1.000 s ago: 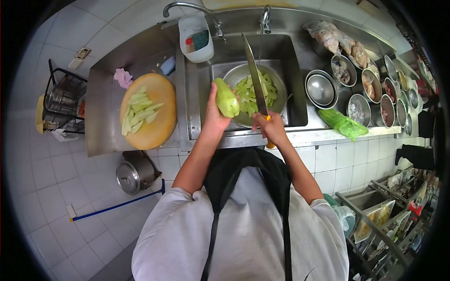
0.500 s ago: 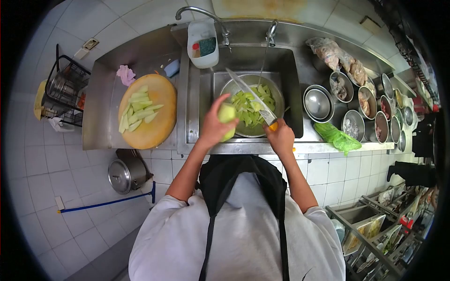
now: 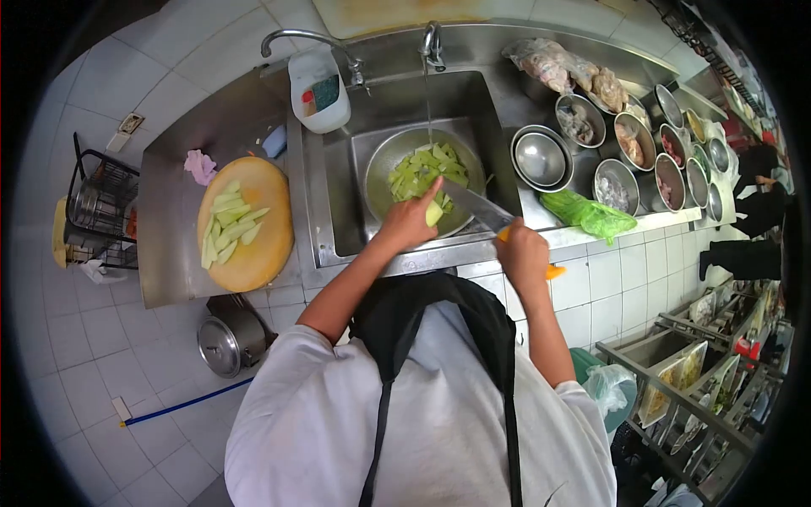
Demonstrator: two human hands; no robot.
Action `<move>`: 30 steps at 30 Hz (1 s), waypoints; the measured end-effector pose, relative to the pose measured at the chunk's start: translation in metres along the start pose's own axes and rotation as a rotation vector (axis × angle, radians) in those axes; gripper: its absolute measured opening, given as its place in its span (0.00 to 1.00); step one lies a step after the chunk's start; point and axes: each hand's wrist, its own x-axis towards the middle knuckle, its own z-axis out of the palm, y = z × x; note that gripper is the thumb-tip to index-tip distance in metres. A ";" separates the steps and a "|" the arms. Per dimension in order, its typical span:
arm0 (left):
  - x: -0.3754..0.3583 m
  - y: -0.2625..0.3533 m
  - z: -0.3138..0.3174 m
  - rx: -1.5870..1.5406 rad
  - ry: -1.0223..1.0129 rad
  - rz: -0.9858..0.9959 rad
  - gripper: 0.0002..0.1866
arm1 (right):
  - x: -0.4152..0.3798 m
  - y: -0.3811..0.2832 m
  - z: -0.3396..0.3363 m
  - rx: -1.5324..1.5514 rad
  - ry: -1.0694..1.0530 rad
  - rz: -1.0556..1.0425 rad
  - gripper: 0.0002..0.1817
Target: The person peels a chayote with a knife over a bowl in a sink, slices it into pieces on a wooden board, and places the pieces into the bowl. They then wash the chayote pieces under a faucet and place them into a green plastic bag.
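My left hand [image 3: 409, 221] is closed around a pale green vegetable [image 3: 433, 213], mostly hidden by the fingers, over the near part of the bowl. In my right hand [image 3: 525, 252] is a knife [image 3: 479, 207] with an orange-yellow handle, its broad blade pointing up and left so that its tip comes close to my left fingers. Below, a metal bowl [image 3: 378, 173] sits in the sink [image 3: 342, 241], holding a heap of cut green slices [image 3: 418, 173]. Water runs from the tap [image 3: 432, 46] down toward the bowl.
To the left, pale green wedges [image 3: 226, 221] lie on a round cutting board [image 3: 269, 251]. A white container [image 3: 329, 114] with a sponge stands at the sink's back corner. On the right counter are steel bowls [image 3: 541, 158], several pots of food and a green plastic bag [image 3: 587, 215].
The view has shifted, moving the sink left in the picture. The knife has moved right and down, away from over the bowl. My left hand has turned, hiding more of the vegetable.
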 end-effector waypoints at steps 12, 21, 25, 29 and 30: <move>0.043 -0.087 0.031 -2.062 0.011 -0.565 0.24 | -0.048 0.074 -0.006 0.952 -0.307 0.318 0.12; -0.112 -0.136 -0.012 -2.422 0.560 -0.401 0.25 | -0.013 -0.019 0.031 0.983 -0.611 0.086 0.15; -0.203 -0.189 -0.015 -2.282 0.866 -0.428 0.25 | -0.008 -0.084 0.030 0.695 -0.577 -0.208 0.20; -0.249 -0.249 -0.025 -1.825 1.031 -0.690 0.28 | -0.017 -0.150 0.056 0.402 -0.423 -0.513 0.21; -0.255 -0.267 -0.026 -1.609 1.054 -0.722 0.29 | -0.023 -0.179 0.043 0.376 -0.473 -0.527 0.21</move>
